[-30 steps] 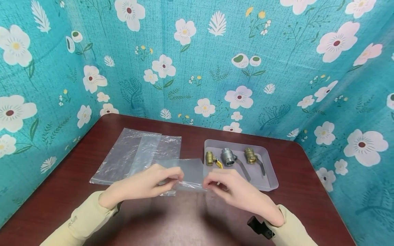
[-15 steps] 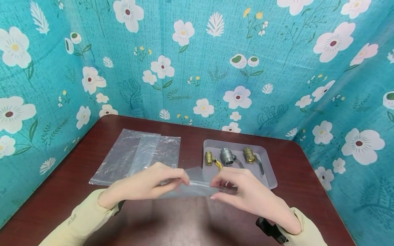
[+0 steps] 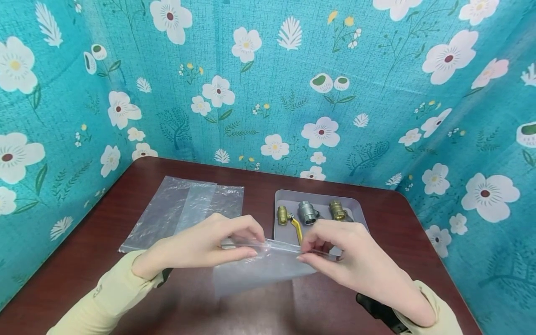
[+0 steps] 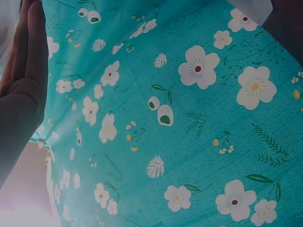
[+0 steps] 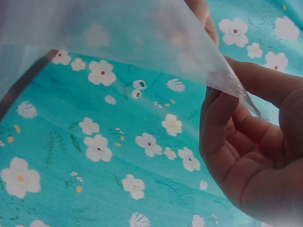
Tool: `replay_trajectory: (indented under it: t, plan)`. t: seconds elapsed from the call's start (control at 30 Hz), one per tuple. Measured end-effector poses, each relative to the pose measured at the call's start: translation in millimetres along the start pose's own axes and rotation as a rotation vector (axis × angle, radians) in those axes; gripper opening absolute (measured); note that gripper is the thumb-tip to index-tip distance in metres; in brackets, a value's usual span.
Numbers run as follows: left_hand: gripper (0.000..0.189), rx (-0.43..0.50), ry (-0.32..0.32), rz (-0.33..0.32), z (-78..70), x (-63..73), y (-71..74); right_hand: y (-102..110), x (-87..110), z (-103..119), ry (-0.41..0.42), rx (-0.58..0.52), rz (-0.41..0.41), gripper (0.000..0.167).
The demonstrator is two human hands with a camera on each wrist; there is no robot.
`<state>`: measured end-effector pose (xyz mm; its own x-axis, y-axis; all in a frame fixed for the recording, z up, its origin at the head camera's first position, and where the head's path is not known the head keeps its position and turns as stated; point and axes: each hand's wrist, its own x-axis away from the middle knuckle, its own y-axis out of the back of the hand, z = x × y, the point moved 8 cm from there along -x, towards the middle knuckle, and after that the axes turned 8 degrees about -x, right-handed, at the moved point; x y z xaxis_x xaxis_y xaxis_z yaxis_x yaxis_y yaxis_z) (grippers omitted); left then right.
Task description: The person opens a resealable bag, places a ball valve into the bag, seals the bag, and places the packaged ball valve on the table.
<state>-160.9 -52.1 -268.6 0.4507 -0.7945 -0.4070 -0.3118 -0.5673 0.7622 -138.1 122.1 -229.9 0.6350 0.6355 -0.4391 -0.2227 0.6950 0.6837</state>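
Between both hands a clear plastic zip bag [image 3: 259, 274] is held by its upper edge, its body hanging low toward the front of the table. My left hand [image 3: 201, 242] holds the left part of that edge between thumb and fingers. The right hand [image 3: 351, 253] pinches the edge farther right, overlapping the tray's front in the head view. From the right wrist, the bag [image 5: 128, 40] shows as a translucent sheet running into the pinch of thumb and fingers. Only the side of the left hand [image 4: 28, 66] appears in the left wrist view; its grip is hidden there.
More clear plastic bags [image 3: 159, 214] lie overlapping on the dark red table [image 3: 259, 181], at left. A grey tray [image 3: 289, 193] at right holds a small brass ball valve [image 3: 282, 216] with yellow lever, a silver one [image 3: 307, 213] and a larger brass one [image 3: 336, 210]. Flowered curtains [image 3: 268, 93] surround the table.
The right hand has slid right along the bag's edge, toward the tray. The bag has turned from lying toward the back to hanging down toward the front. The left hand has shifted slightly right.
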Motion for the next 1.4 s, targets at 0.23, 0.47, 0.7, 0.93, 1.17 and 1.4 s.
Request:
replay_trajectory:
  t: [0.23,0.47,0.7,0.93,1.17,1.4]
  plan:
    - [0.023,-0.017,0.023,-0.027,-1.0,-4.5,4.8,9,-1.1,6,-0.008,0.015,-0.032,0.031]
    - [0.024,0.002,0.100,-0.034,4.2,-10.9,6.2,14,-2.9,1,-0.037,0.047,-0.049,0.028]
    - [0.020,0.058,0.138,-0.063,5.4,-15.7,14.0,19,-1.2,-2,-0.127,-0.051,-0.034,0.021]
    - [0.019,0.027,0.179,-0.045,16.0,-17.7,7.8,14,-5.3,-18,-0.148,-0.002,-0.020,0.019]
    - [0.017,-0.067,0.097,-0.083,28.5,-18.6,-4.0,-3,-7.4,-45,-0.178,0.148,0.006,0.026]
    - [0.020,-0.227,0.036,-0.102,35.7,-17.4,-18.0,-15,-4.5,-57,-0.136,0.268,-0.043,0.028]
